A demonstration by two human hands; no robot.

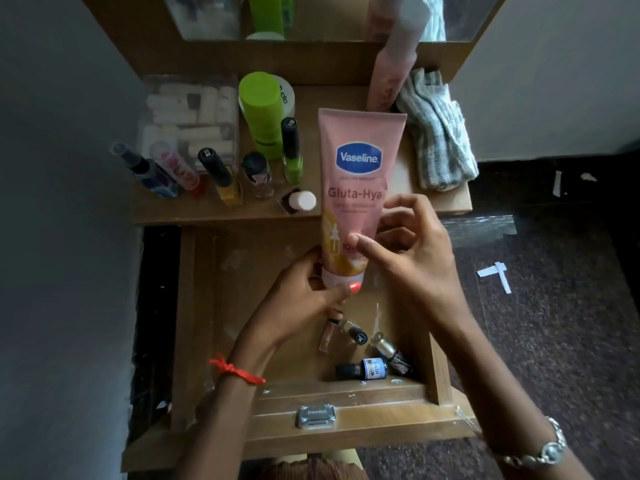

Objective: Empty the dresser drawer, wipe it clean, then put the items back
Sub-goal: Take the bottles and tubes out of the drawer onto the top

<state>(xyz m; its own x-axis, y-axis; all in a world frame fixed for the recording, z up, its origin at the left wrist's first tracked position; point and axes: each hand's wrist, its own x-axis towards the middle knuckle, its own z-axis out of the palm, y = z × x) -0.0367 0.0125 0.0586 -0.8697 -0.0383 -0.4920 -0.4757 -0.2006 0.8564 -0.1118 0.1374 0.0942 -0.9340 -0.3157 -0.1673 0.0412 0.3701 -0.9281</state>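
Tube [360,161] over the drawer [221,306]
Left grip [304,289] clasps its cap [341,278], right grip [412,247] pinches just above; probably light, soft, slick; surest held at the stiff cap.

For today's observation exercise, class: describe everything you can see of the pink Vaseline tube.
The pink Vaseline tube looks like soft plastic, with a blue oval logo, the word Gluta-Hya, yellow-orange artwork lower down and a whitish cap. It is held over the open drawer, cap toward the person, flat crimped end pointing away. The left hand grips the cap end; the right hand pinches the lower body, thumb on the front.
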